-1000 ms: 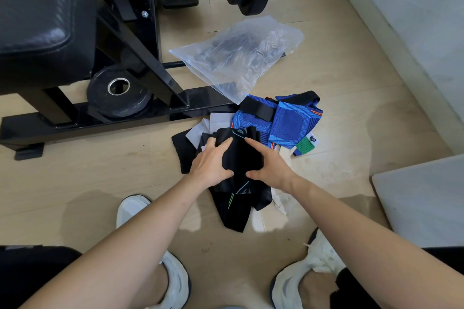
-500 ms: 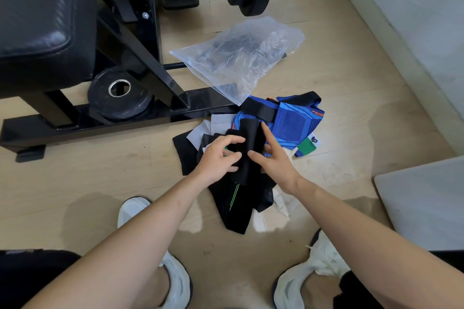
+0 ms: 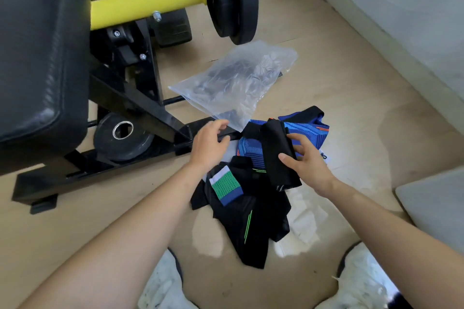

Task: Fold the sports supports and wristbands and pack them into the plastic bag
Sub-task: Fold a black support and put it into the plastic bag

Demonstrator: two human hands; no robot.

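Two hands are low over the floor (image 3: 351,88). The right hand (image 3: 309,163) pinches the folded black support (image 3: 277,155), its long axis running away from the person. The left hand (image 3: 210,143), fingers loose and empty, is nearer the plastic bag (image 3: 238,83), which lies just beyond it.

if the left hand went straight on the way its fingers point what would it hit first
Most likely the plastic bag: the open left hand points up and right at its near corner, just ahead. The bench frame lies under that corner, so which comes first is unclear.
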